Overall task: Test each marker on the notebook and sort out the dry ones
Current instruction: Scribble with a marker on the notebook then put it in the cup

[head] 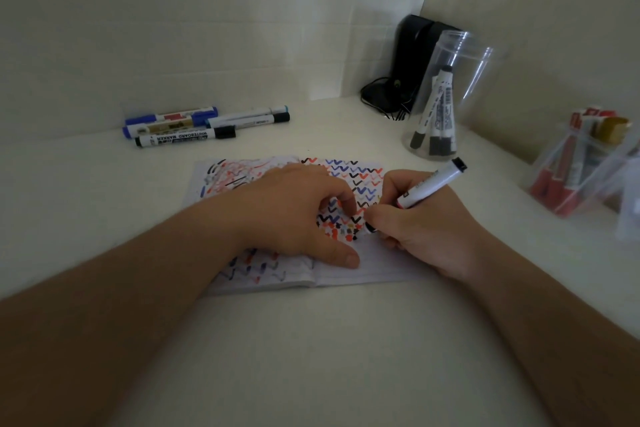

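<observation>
- Table sits in a corner: wall along the back, second wall on the right, close to the work area.
- Open surface: wide bare strip in front of the notebook, another stretch to its left up to the back wall.
- Right side is crowded: clear jar just behind the right hand, clear container of red markers at the right edge.
- Black device with a cable fills the back corner, right behind the jar.
- Notebook lies open and flat mid-table, near edge parallel to the table front, well apart from both walls.
- Both pages are covered in rows of red, blue and black zigzag test marks; the lower right page is blank.
- Left hand lies palm-down across the spine, fingers bent with tips on the right page, thumb flat near the bottom edge, pressing the notebook down.
- Right hand pinches a white-barrelled marker like a pen; black tip touches the right page next to the lowest marks, black cap end tilts up and to the right.
- 5 capped markers lie side by side along the back wall on the left: blue and black caps, 1 labelled WHITEBOARD MARKER.
- Jar holds several black-capped white markers, standing caps-down; exact count unclear.
</observation>
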